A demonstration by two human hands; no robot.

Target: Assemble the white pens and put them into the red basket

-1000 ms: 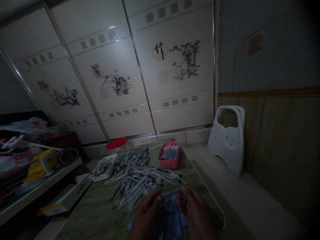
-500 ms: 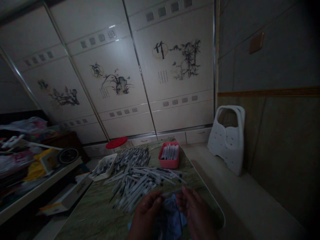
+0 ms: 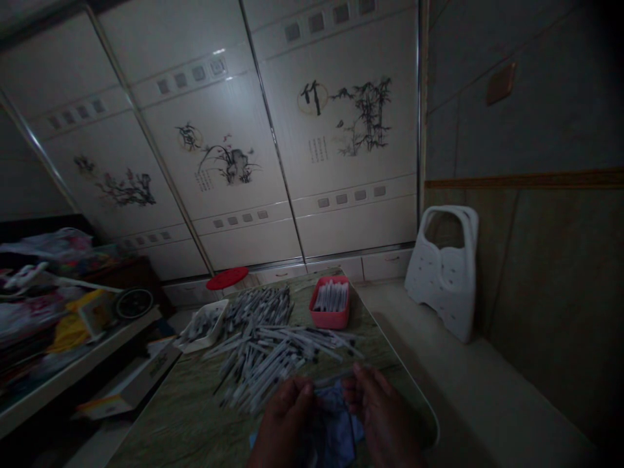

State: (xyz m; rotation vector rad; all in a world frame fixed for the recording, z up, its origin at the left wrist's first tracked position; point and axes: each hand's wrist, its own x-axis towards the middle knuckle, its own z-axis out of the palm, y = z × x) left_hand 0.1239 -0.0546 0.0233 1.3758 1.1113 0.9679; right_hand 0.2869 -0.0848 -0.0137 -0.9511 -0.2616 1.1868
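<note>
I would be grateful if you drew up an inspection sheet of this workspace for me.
Surface: green marbled table with a pale edge.
Job's things: pen pile lying loose; pink box packed with pens; white tray holding pieces too dim to identify.
Clutter: side shelf at the left bears plastic bags and a yellow item.
Grippers: bare left hand and right hand hold a thin pen-like stick between them, above blue cloth.
Cables: nothing seen.
Surroundings: sliding doors behind; red round seat; white folded stool against the right wall; dim light.
</note>
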